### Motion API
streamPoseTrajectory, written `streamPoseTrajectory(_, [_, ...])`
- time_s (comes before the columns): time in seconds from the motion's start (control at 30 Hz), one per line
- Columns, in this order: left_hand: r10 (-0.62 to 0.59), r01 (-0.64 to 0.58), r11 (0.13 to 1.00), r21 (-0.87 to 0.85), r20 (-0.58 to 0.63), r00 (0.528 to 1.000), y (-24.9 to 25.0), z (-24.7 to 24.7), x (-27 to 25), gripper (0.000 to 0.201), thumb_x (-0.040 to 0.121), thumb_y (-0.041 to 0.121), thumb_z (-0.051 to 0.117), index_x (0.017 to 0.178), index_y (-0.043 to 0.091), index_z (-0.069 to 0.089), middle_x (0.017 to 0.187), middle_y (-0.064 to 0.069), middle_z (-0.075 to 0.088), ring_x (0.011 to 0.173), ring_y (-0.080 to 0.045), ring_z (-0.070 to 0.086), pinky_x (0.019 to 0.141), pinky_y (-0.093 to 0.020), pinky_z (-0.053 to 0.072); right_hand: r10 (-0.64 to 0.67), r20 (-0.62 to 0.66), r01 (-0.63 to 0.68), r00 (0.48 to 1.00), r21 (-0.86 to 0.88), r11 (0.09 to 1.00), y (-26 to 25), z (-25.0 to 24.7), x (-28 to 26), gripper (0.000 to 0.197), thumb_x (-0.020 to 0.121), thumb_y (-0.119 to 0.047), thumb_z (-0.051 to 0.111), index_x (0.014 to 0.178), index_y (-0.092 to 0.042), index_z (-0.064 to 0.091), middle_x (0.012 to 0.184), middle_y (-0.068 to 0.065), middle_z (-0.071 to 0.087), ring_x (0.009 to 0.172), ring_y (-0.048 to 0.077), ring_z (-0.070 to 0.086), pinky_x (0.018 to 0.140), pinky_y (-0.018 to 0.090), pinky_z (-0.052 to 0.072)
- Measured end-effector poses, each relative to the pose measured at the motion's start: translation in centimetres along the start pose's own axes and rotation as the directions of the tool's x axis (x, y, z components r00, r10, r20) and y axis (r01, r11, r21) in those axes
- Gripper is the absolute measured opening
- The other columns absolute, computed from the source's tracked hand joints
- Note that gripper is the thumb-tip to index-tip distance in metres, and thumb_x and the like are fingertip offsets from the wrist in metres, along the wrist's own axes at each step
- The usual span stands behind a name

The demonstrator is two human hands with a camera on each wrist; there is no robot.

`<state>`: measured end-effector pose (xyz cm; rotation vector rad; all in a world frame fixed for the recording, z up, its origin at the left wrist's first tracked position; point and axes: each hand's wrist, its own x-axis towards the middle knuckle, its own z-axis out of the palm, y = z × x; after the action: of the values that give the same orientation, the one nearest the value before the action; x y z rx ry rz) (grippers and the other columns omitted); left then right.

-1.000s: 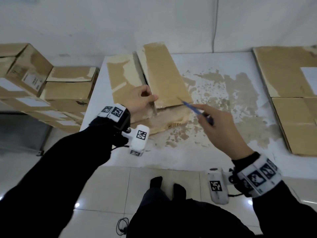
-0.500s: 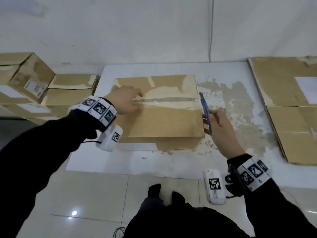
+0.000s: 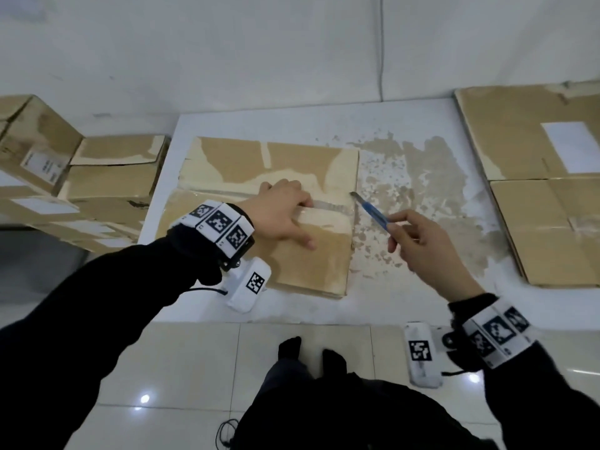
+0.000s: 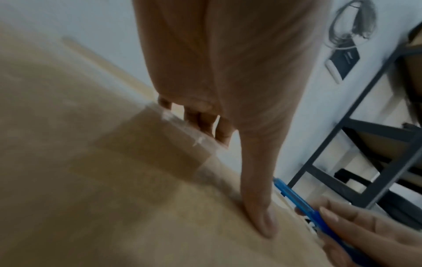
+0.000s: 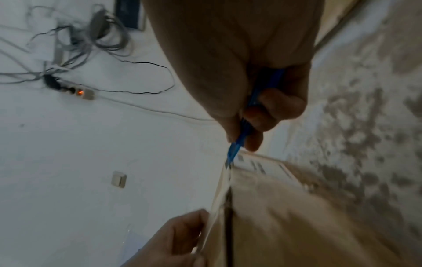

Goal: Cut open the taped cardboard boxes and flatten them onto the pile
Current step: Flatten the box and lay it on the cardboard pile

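Taped box [image 3: 259, 216] flat on worktop [image 3: 406, 303], centre. Left hand [image 3: 279, 211] spread, pressing seam tape [image 3: 331, 206]. Right hand [image 3: 422, 245] pinching blue knife [image 3: 371, 211], tip at box's 3 o'clock edge. Step: starting cut. Next, probably: draw blade toward 9 o'clock, fingers clear.

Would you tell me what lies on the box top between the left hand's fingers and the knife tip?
In the head view, only a short stretch of clear tape along the box seam separates the left hand from the blue knife held by the right hand.
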<state>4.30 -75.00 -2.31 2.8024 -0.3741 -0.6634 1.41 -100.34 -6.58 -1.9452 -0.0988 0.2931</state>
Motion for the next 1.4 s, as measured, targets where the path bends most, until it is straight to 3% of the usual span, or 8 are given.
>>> streamPoseTrajectory(0.3, [0.074, -0.068, 0.980, -0.186, 0.029, 0.997, -0.7, 0.5, -0.1, 0.050, 0.044, 0.076, 0.058, 0.076, 0.039, 0.046, 0.097, 0.003, 0.049, 0.097, -0.013, 0.041, 0.091, -0.033, 0.025, -0.139, 0.277, 0.226, 0.951, -0.312, 0.923, -0.7, -2.0, 1.7, 0.024, 0.098, -0.022, 0.048, 0.110, -0.038, 0.061, 0.062, -0.003, 0.059, 0.043, 0.006, 0.040, 0.043, 0.015, 0.033])
streamPoseTrajectory(0.53, [0.128, -0.117, 0.966, -0.231, 0.033, 0.991, -0.6, 0.5, 0.3, 0.060, 0.049, 0.069, 0.068, 0.089, 0.027, 0.056, 0.095, 0.005, 0.050, 0.095, -0.012, 0.040, 0.080, -0.029, 0.025, -0.056, 0.458, 0.272, 0.887, -0.421, 0.865, -1.3, -4.1, 4.4, 0.025, 0.098, -0.022, 0.047, 0.113, -0.038, 0.060, 0.063, -0.005, 0.059, 0.042, 0.004, 0.041, 0.045, 0.013, 0.032])
streamPoseTrajectory(0.73, [0.119, -0.119, 0.949, -0.292, -0.019, 0.993, -1.1, -0.1, 0.7, 0.044, 0.051, 0.069, 0.067, 0.079, 0.039, 0.051, 0.091, 0.008, 0.052, 0.085, -0.004, 0.045, 0.072, -0.022, 0.029, 0.117, 0.686, 0.144, 0.718, -0.311, 0.939, -1.3, -6.2, 4.6, 0.027, 0.098, -0.018, 0.049, 0.117, -0.029, 0.065, 0.061, 0.000, 0.053, 0.044, 0.008, 0.034, 0.045, 0.016, 0.030])
streamPoseTrajectory(0.97, [-0.044, 0.038, 0.976, 0.213, 0.022, 0.999, 1.2, -1.4, 0.1, 0.053, 0.075, 0.063, 0.065, 0.108, 0.022, 0.053, 0.095, 0.003, 0.057, 0.088, -0.020, 0.051, 0.074, -0.030, 0.032, -0.088, 0.298, 0.158, 0.950, -0.218, 0.963, 0.5, -6.9, 2.4, 0.026, 0.094, -0.024, 0.052, 0.116, -0.036, 0.061, 0.072, -0.003, 0.068, 0.044, 0.005, 0.038, 0.047, 0.020, 0.033])
streamPoseTrajectory(1.1, [-0.146, 0.145, 0.989, -0.032, -0.032, 0.989, 2.1, -0.6, -0.6, 0.060, 0.084, 0.050, 0.064, 0.131, 0.015, 0.053, 0.131, -0.006, 0.057, 0.118, -0.024, 0.052, 0.100, -0.035, 0.039, -0.172, 0.256, 0.246, 0.951, -0.291, 0.924, 0.4, -4.8, 2.1, 0.026, 0.092, -0.023, 0.057, 0.110, -0.040, 0.063, 0.079, -0.009, 0.065, 0.049, 0.007, 0.041, 0.047, 0.014, 0.034])
streamPoseTrajectory(1.17, [-0.224, 0.169, 0.905, -0.390, -0.099, 0.970, 2.2, 0.2, -1.3, 0.048, 0.090, 0.036, 0.061, 0.133, 0.015, 0.054, 0.138, -0.001, 0.053, 0.125, -0.018, 0.048, 0.106, -0.032, 0.036, -0.193, 0.231, 0.263, 0.954, -0.330, 0.906, 0.6, -4.5, 2.1, 0.025, 0.091, -0.025, 0.058, 0.109, -0.042, 0.064, 0.081, -0.012, 0.064, 0.051, 0.006, 0.043, 0.051, 0.013, 0.037])
streamPoseTrajectory(1.27, [-0.444, 0.085, 0.590, -0.803, -0.235, 0.865, 2.5, 1.7, -2.0, 0.014, 0.093, 0.017, 0.057, 0.104, 0.022, 0.063, 0.117, 0.003, 0.063, 0.108, -0.011, 0.056, 0.087, -0.021, 0.042, -0.239, 0.208, 0.307, 0.949, -0.421, 0.853, 1.0, -4.1, 1.9, 0.025, 0.091, -0.025, 0.059, 0.111, -0.037, 0.065, 0.086, -0.019, 0.062, 0.064, -0.006, 0.051, 0.055, 0.011, 0.036])
streamPoseTrajectory(1.4, [-0.663, -0.025, 0.074, -0.997, -0.068, 0.745, 2.1, 3.0, -0.5, 0.023, 0.084, 0.016, 0.071, 0.092, 0.018, 0.050, 0.103, -0.012, 0.068, 0.104, -0.026, 0.064, 0.097, -0.038, 0.047, -0.352, 0.182, 0.391, 0.918, -0.561, 0.729, 1.2, -3.4, 1.6, 0.026, 0.091, -0.024, 0.059, 0.115, -0.032, 0.065, 0.089, -0.008, 0.064, 0.074, 0.006, 0.055, 0.059, 0.026, 0.046])
